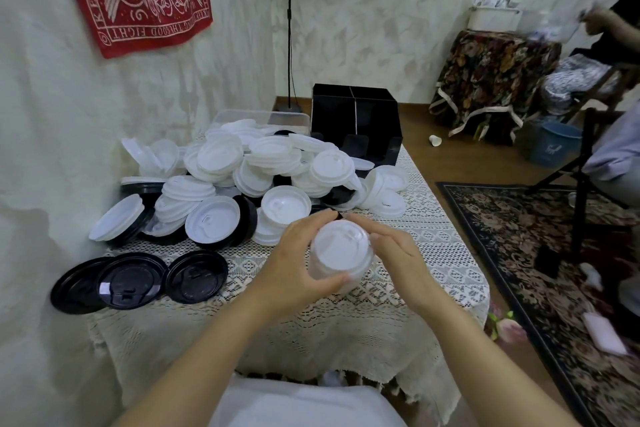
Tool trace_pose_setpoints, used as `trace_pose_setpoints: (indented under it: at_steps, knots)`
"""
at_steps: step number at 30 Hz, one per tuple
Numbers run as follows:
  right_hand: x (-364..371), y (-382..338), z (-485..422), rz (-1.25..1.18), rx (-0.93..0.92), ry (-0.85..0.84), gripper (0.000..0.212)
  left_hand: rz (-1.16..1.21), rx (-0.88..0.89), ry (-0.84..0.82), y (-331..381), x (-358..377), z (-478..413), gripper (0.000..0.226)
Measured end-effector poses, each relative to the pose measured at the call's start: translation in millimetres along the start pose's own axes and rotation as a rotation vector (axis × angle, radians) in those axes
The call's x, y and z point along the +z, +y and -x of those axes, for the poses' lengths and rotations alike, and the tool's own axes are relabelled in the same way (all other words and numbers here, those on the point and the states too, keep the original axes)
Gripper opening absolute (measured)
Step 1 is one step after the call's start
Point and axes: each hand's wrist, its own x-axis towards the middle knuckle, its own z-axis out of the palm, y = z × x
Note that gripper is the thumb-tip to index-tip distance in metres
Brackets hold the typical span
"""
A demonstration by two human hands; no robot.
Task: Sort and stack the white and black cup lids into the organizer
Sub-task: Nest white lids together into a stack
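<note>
Above the near middle of the table I hold a stack of white lids [341, 250]. My left hand [298, 258] grips its left side, thumb curled under the front. My right hand [393, 253] rests against its right side with fingers nearly straight. A big heap of white lids [263, 170] mixed with black ones covers the far left of the table. Three black lids [138, 279] lie flat at the near left edge. The black organizer [356, 125] stands at the table's far end, its compartments dark inside.
A lace cloth [433, 253] covers the small table, which stands against the wall on the left. A clear plastic bin [263, 118] sits behind the heap. To the right lie a patterned rug [554, 270], a chair [588, 163] and another person's arm [609, 21].
</note>
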Motion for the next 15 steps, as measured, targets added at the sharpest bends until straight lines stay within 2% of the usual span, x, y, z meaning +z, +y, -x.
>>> trace_pose_setpoints:
  at_steps: [2, 6, 10, 12, 15]
  knots:
    - [-1.7, 0.2, 2.8, -0.084, -0.003, 0.061, 0.041, 0.056, -0.037, 0.101, -7.2, 2.0, 0.3, 0.075]
    - [-5.3, 4.3, 8.6, -0.139, -0.050, 0.137, 0.037, 0.278, -0.196, 0.274, -11.6, 4.1, 1.7, 0.049]
    - [-5.1, 10.9, 10.6, -0.089, -0.029, 0.186, 0.038, 0.463, -0.268, 0.248, -14.9, 5.0, 1.2, 0.040]
    - [-6.0, 13.9, 9.7, -0.008, -0.018, 0.175, 0.046, 0.584, -0.310, 0.223, -15.4, 6.0, -0.5, 0.038]
    - [-7.5, 13.6, 8.5, 0.142, 0.012, 0.058, 0.077, 0.666, -0.341, 0.180, -14.6, 5.7, -5.6, 0.038]
